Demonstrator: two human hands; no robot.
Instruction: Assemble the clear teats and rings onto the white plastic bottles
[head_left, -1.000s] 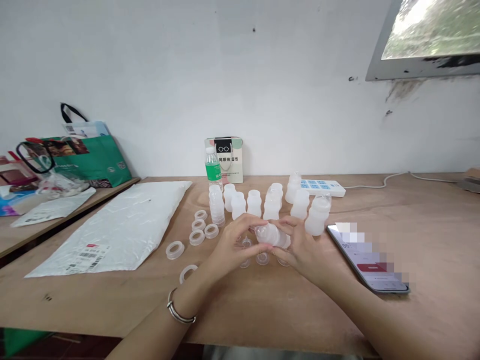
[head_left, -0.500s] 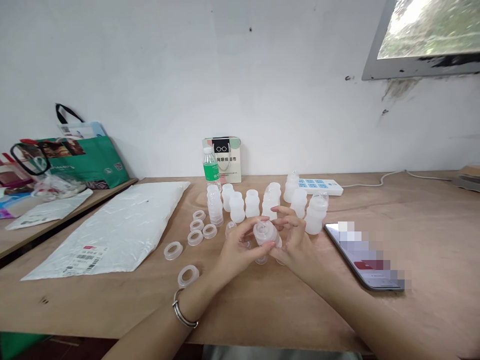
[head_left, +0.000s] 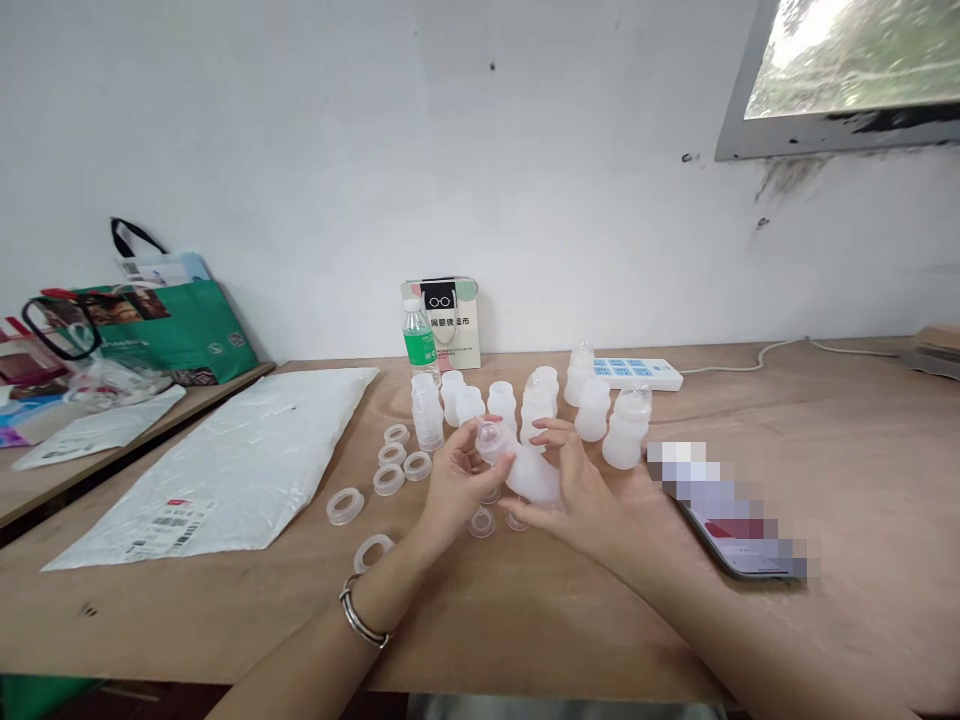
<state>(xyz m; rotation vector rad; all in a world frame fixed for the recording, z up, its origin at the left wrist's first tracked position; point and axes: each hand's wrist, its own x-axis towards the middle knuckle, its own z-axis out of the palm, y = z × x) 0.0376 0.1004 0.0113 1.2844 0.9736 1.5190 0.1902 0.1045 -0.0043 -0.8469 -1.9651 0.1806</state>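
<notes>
Between my hands lies a small frosted baby bottle point(head_left: 535, 476), tilted with its clear top point(head_left: 491, 440) toward the upper left. My left hand point(head_left: 456, 482) pinches the top at the collar between thumb and fingers. Around the body, the fingers of my right hand point(head_left: 576, 487) are wrapped, thumb underneath. Just below on the table are clear teat-like pieces point(head_left: 481, 521), partly hidden by the hands. Several translucent rings point(head_left: 388, 480) are scattered left of my left hand. Behind the hands stand several similar white bottles point(head_left: 502, 401), a few with clear tops.
A white mailing bag point(head_left: 240, 450) covers the left of the wooden table. Toward the right lie a phone point(head_left: 739, 535) and a power strip point(head_left: 637, 374) with its cable. A water bottle point(head_left: 419, 338) and paper bag point(head_left: 459, 325) stand at the back; a green bag point(head_left: 180, 330) is far left.
The bottle has turned from top facing me to lying slanted, its top now toward the left. My left hand has moved slightly left with the top; more of the body shows.
</notes>
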